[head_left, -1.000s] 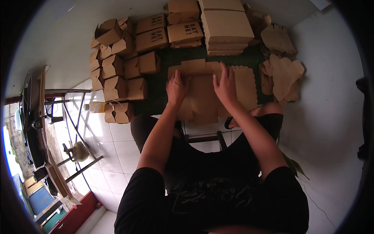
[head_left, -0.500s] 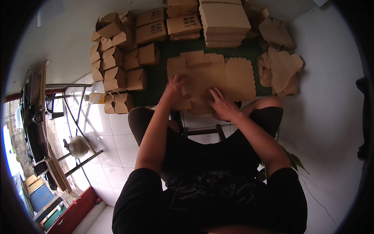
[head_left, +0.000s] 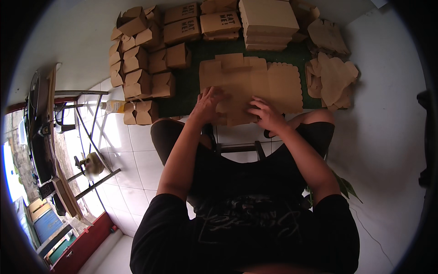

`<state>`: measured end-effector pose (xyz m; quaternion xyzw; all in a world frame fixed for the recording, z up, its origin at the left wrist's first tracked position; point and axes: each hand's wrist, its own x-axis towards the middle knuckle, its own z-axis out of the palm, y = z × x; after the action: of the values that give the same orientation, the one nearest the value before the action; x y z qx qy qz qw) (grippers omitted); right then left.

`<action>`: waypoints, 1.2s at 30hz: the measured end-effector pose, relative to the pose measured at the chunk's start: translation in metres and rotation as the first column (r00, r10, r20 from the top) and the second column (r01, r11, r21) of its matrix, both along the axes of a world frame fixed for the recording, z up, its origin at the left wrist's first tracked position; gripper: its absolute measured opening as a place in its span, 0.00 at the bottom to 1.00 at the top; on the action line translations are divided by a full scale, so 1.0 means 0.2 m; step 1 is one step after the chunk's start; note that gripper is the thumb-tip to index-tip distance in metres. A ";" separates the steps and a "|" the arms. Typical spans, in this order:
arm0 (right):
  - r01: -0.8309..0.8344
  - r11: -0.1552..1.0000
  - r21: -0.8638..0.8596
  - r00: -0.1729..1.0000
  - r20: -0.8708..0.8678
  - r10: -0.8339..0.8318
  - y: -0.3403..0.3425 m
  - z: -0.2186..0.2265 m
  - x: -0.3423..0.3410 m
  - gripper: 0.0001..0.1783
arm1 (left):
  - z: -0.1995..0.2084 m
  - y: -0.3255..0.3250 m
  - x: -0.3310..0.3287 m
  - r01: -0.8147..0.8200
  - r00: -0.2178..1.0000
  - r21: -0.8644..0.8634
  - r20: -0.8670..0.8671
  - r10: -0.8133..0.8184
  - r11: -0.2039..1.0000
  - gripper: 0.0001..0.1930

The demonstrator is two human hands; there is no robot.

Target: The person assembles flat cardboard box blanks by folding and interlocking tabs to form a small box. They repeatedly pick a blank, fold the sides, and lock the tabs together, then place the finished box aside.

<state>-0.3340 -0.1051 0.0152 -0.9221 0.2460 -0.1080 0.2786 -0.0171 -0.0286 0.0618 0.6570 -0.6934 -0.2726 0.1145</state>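
A flat brown cardboard box blank [head_left: 283, 84], with flaps and a scalloped right edge, lies spread on the green tabletop in front of me. My left hand [head_left: 206, 106] rests on its lower left part, fingers spread and slightly blurred. On the blank's lower middle, close to its near edge, my right hand [head_left: 268, 116] has its fingers apart and bent a little. Neither hand grips anything that I can see. Both palms face down, so their undersides are hidden.
Several folded small boxes [head_left: 137, 83] crowd the table's left side. Closed printed boxes [head_left: 220, 23] and a tall stack of larger ones [head_left: 269, 18] stand at the back. Loose flat blanks [head_left: 335, 75] pile up at the right. A bottle [head_left: 114, 107] is beyond the left edge.
The whole view has shifted slightly. My right hand has slid a little to the right over the blank; my left hand stays on its left part.
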 end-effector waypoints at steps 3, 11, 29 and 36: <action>0.021 1.000 0.003 1.000 0.001 -0.021 0.00 0.03 0.00 0.25 | 0.01 0.00 0.00 0.009 1.000 0.020 -0.001 -0.009 1.000 0.47; 0.366 0.884 0.291 0.926 -0.022 -0.377 0.00 0.11 0.12 0.20 | -0.04 0.00 -0.04 0.049 0.986 -0.029 -0.156 -0.053 0.998 0.29; 0.466 0.772 0.433 0.885 -0.216 -0.413 -0.14 0.05 0.10 0.21 | -0.11 -0.07 -0.11 -0.177 0.971 0.052 -0.153 0.183 0.983 0.32; 0.514 0.806 0.293 0.856 -0.111 -0.505 -0.09 -0.04 0.11 0.34 | -0.10 -0.06 -0.13 -0.222 0.963 -0.048 -0.168 0.212 0.974 0.33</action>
<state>-0.3111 -0.1232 0.0067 -0.7677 0.5019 -0.1254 0.3781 -0.0425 -0.0412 0.0415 0.7005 -0.6143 -0.2877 0.2215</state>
